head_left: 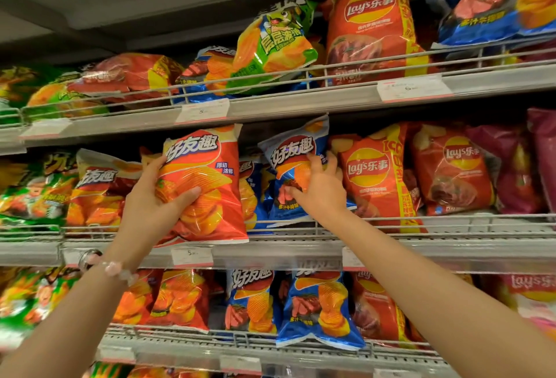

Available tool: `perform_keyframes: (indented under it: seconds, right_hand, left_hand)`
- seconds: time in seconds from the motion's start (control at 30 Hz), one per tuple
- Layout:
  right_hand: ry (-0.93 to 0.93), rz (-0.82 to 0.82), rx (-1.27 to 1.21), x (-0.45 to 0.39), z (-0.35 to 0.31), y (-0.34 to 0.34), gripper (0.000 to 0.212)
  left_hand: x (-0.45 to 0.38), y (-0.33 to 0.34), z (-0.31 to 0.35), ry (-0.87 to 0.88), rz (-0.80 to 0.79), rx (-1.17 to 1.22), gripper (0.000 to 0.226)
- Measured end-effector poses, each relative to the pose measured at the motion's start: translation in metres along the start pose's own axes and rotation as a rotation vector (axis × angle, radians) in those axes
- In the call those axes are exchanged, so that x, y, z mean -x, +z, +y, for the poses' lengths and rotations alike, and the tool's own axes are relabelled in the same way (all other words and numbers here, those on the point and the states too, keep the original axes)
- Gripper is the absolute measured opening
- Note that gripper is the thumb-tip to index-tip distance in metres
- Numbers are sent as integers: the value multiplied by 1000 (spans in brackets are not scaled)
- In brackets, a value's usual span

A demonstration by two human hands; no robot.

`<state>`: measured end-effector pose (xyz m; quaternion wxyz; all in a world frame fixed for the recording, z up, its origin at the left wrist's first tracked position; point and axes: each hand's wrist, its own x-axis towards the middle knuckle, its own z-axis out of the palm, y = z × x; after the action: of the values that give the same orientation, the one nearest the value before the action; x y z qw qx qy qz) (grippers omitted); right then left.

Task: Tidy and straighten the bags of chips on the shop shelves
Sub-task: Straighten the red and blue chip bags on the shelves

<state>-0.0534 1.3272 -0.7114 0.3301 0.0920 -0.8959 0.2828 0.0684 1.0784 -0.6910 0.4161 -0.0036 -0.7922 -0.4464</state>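
On the middle shelf [270, 250], my left hand [150, 197] grips a red-orange bag of ridged chips [210, 185] by its left side; the bag stands upright and hangs over the wire rail. My right hand [320, 188] holds a blue bag of chips [296, 149] just to the right, fingers curled round its middle; this bag tilts to the right. Red Lay's bags [373, 173] stand right of my right hand. More red and green bags [99, 188] lean at the left.
The upper shelf [301, 101] holds a tilted green bag [270, 46], a red Lay's bag [370, 31] and slumped bags at the left. The lower shelf [240, 344] carries orange and blue bags [319, 308]. Price tags [191, 256] line the shelf edges.
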Motion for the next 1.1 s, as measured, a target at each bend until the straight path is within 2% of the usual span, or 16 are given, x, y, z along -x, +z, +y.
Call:
perform_keyframes:
  seconds: [0.23,0.37,0.4,0.47,0.53,0.57,0.6,0.67,0.7,0.77,0.87,0.97,1.03,1.1]
  right_hand:
    - [30,-163,157,1,3,8,103]
    - [47,-273,138,1,-2,-7,96]
    - [43,-263,137,4,-7,-13,92]
    - [-38,-117,133,15,-17,-22,85]
    - [-157,36,-23,34,-29,-28,82]
    - [-179,24,-189,42,-34,-29,84]
    - [-147,-68,-400,49,-40,-32,89]
    - [31,-337,-813,58,-51,-38,110]
    - [102,-415,-925,59,-54,-40,119]
    - [134,-444,-993,59,-55,-42,124]
    - [142,-417,-958,59,-52,-41,114]
    - [148,-344,-941,56,-43,-39,83]
    - [182,-314,-979,52,-36,-40,72]
    - [203,-302,-1016,48,-29,-42,69]
  left_hand:
    - [14,7,-3,-10,-29,31,78]
    - [26,18,2,43,-86,57,78]
    - [29,21,3,59,-99,57,78]
    - [35,26,5,87,-103,57,80]
    - [41,31,8,113,-90,76,83]
    - [45,34,10,122,-84,97,84]
    - [49,37,12,126,-82,126,84]
    - [54,44,13,135,-80,176,82]
    - [57,47,14,147,-76,184,80]
    - [62,52,15,178,-71,169,80]
    - [67,58,16,170,-95,162,83]
    - [69,57,17,167,-169,182,88]
    - [66,55,15,193,-216,210,80]
    - [55,50,7,178,-140,239,62]
